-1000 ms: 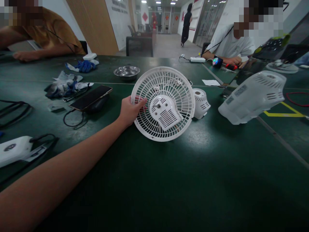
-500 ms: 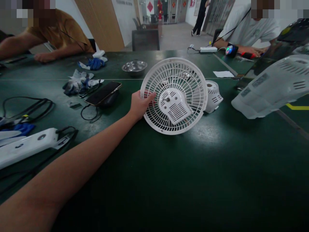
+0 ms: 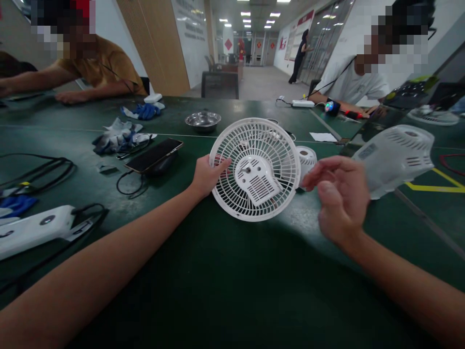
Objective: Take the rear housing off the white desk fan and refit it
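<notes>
A round white fan grille (image 3: 258, 183) with a motor housing at its centre is tilted up in front of me, its metal shaft showing. My left hand (image 3: 209, 175) grips its left rim, thumb over the front and fingers partly hidden behind the bars. To the right of the grille, my right hand (image 3: 341, 196) hovers with curled, parted fingers and nothing in it. Partly behind the grille and those fingertips is a small white vented housing (image 3: 305, 159). Farther right lies a larger white plastic fan base (image 3: 395, 157) with vent slots.
A steel bowl (image 3: 202, 121) sits beyond the grille. Leftward are a phone (image 3: 155, 155), crumpled gloves (image 3: 121, 137), a blue-and-white glove bundle (image 3: 143, 111), black cables and a white device (image 3: 39, 230). Two people sit across the green table (image 3: 225, 281); a paper (image 3: 323, 137) lies far right.
My right hand has come into view from the right, near the grille's right side. My left hand still holds the grille. The camera view has tipped upward.
</notes>
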The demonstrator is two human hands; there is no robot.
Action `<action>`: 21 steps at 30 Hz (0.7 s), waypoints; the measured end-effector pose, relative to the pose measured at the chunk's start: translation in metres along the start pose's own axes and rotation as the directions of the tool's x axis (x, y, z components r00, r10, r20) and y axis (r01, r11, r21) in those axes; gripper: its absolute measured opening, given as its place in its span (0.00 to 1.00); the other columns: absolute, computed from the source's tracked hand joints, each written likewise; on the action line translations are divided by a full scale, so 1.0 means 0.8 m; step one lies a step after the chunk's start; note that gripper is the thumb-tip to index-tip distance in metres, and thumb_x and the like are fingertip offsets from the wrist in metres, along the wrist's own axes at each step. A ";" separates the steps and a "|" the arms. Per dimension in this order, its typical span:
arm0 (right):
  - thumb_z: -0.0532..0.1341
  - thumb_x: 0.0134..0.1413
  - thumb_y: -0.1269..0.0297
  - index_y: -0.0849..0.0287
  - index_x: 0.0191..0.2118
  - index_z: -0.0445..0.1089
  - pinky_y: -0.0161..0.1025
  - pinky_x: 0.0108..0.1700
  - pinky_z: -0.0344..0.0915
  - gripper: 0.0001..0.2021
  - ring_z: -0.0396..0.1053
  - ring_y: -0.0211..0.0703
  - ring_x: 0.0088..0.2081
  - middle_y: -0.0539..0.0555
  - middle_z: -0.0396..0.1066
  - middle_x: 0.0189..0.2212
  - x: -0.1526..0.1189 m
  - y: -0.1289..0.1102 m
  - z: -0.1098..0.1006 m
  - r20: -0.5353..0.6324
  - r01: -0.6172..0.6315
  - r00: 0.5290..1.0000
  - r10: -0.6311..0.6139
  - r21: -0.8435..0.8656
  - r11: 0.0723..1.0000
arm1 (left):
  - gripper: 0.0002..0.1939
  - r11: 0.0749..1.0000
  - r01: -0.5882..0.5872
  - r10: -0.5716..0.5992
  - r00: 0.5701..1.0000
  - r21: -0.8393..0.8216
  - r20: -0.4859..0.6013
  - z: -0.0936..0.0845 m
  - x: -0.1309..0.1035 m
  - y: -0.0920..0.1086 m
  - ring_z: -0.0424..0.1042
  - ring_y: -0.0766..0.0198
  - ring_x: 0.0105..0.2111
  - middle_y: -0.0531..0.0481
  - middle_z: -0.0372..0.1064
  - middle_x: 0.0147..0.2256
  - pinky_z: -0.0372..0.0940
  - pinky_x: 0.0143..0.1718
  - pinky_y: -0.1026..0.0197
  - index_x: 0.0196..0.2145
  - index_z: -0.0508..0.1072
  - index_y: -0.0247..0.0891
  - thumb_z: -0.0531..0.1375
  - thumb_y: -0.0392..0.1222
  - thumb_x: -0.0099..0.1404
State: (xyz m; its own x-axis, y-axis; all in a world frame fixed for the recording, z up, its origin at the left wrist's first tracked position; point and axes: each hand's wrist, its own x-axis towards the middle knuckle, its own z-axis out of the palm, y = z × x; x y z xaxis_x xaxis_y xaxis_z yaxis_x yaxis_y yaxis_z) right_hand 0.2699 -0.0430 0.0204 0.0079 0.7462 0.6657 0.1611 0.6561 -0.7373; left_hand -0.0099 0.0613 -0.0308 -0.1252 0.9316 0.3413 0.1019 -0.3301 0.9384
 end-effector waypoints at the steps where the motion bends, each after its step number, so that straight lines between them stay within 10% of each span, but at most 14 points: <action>1: 0.65 0.60 0.53 0.50 0.52 0.67 0.42 0.37 0.70 0.17 0.69 0.41 0.36 0.51 0.68 0.40 -0.006 0.005 0.004 -0.009 -0.052 0.999 0.052 0.019 0.998 | 0.11 1.000 0.004 -0.004 1.000 -0.001 0.004 0.000 0.000 0.000 0.79 0.60 0.27 0.46 0.80 0.32 0.77 0.27 0.59 0.34 0.78 0.38 0.71 0.46 0.59; 3: 0.64 0.61 0.53 0.51 0.48 0.67 0.39 0.32 0.67 0.14 0.67 0.40 0.33 0.49 0.67 0.36 -0.018 0.016 0.013 -0.002 -0.264 0.964 0.265 0.081 0.961 | 0.11 1.000 0.016 -0.016 1.000 -0.002 0.012 -0.001 0.001 -0.001 0.79 0.61 0.27 0.46 0.80 0.33 0.77 0.28 0.59 0.34 0.78 0.38 0.71 0.47 0.59; 7: 0.55 0.65 0.45 0.53 0.46 0.67 0.41 0.30 0.68 0.17 0.70 0.42 0.31 0.52 0.71 0.36 -0.026 0.025 0.025 0.165 -0.666 0.744 0.647 0.252 0.702 | 0.12 0.999 0.043 -0.043 0.999 0.007 0.010 -0.001 0.001 0.000 0.78 0.62 0.26 0.47 0.79 0.31 0.76 0.27 0.60 0.33 0.77 0.38 0.71 0.48 0.59; 16: 0.53 0.67 0.47 0.52 0.53 0.67 0.46 0.46 0.73 0.19 0.77 0.45 0.40 0.56 0.77 0.44 -0.021 0.001 0.040 0.535 -0.880 0.459 0.709 0.382 0.282 | 0.12 0.998 0.047 -0.047 0.999 0.051 0.004 -0.001 -0.002 0.006 0.78 0.61 0.28 0.48 0.79 0.32 0.77 0.29 0.59 0.35 0.77 0.38 0.70 0.48 0.60; 18: 0.55 0.66 0.50 0.54 0.49 0.69 0.44 0.43 0.73 0.15 0.76 0.44 0.37 0.55 0.76 0.41 -0.017 0.004 0.037 0.457 -0.871 0.479 0.749 0.352 0.343 | 0.12 0.998 0.038 -0.038 0.999 0.059 0.001 -0.002 -0.001 0.003 0.78 0.61 0.28 0.48 0.79 0.32 0.77 0.29 0.59 0.35 0.77 0.38 0.70 0.48 0.59; 21: 0.62 0.62 0.58 0.54 0.42 0.70 0.38 0.37 0.71 0.07 0.73 0.39 0.34 0.50 0.74 0.35 0.009 -0.004 0.016 0.065 -0.672 0.722 0.689 0.302 0.676 | 0.12 0.998 0.029 -0.029 1.000 0.061 -0.002 -0.002 0.000 0.000 0.78 0.62 0.28 0.48 0.79 0.31 0.77 0.29 0.59 0.35 0.77 0.38 0.70 0.48 0.60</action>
State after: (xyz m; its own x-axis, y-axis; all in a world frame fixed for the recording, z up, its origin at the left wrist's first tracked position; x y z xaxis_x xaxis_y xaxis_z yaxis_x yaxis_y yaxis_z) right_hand 0.2566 -0.0383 0.0258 0.0524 0.9980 -0.0348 -0.1949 -0.0240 -0.9805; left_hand -0.0112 0.0613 -0.0309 -0.1296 0.9404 0.3144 0.1579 -0.2935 0.9428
